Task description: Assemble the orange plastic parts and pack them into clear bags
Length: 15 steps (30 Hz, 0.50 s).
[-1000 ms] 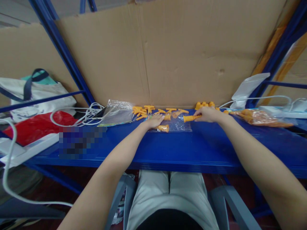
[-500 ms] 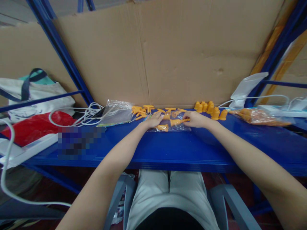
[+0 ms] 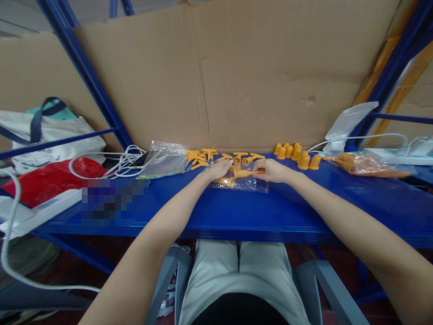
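My right hand (image 3: 273,170) is closed on the twisted shaft of an orange plastic T-shaped piece (image 3: 244,172), whose wide end points left. Underneath it lies a clear plastic bag (image 3: 252,183) on the blue table. At the bag's left side rests my left hand (image 3: 219,169), fingers stretched out and partly hidden, touching the bag and close to an orange cup-like piece (image 3: 226,182). Just behind the hands lie more orange T-shaped pieces (image 3: 240,155), some with cup-like ends. Further left is a small heap of orange twisted-shaft pieces (image 3: 194,155).
Several orange bell-shaped cups (image 3: 303,160) stand right of my right hand. Beyond them lies a bag of orange parts (image 3: 365,164). To the left are a clear packet (image 3: 164,163), coiled white cable (image 3: 130,162) and a red bag (image 3: 67,176). A cardboard wall (image 3: 237,81) closes the back.
The orange piece in my right hand has shifted slightly left, and the cup-like pieces around it have changed position. My left hand stays nearly in place.
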Each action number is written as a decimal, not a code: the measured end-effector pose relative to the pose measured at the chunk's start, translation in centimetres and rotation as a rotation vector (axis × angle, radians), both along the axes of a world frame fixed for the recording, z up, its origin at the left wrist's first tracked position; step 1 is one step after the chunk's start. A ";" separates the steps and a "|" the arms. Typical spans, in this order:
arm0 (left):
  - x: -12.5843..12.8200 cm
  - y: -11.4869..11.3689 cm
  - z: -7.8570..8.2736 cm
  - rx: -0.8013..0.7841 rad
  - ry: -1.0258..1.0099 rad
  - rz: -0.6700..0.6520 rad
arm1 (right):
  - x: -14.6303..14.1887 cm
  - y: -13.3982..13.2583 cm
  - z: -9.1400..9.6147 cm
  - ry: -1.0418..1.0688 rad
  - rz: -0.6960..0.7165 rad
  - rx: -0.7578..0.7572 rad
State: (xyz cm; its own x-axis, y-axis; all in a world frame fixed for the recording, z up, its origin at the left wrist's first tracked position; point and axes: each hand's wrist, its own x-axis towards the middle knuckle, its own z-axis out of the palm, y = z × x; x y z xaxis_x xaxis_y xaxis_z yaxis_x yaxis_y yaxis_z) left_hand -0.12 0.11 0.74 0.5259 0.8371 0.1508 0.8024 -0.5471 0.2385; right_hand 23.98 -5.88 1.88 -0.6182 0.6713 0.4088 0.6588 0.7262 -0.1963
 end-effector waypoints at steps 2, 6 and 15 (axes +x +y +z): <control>0.1 -0.1 0.0 -0.055 -0.012 0.041 | -0.2 -0.2 0.0 -0.014 -0.024 -0.021; 0.1 0.0 0.0 -0.079 -0.055 0.057 | -0.5 -0.4 0.1 -0.048 -0.032 -0.029; 0.1 0.3 -0.2 -0.099 -0.145 0.028 | -0.9 -0.5 0.1 -0.064 -0.067 0.053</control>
State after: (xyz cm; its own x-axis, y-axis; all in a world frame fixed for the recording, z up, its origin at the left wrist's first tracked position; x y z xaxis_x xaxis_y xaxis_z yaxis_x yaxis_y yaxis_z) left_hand 0.03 0.42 0.53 0.4811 0.8655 0.1396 0.7700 -0.4933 0.4048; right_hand 23.06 -6.40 1.95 -0.5990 0.6904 0.4058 0.7159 0.6887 -0.1149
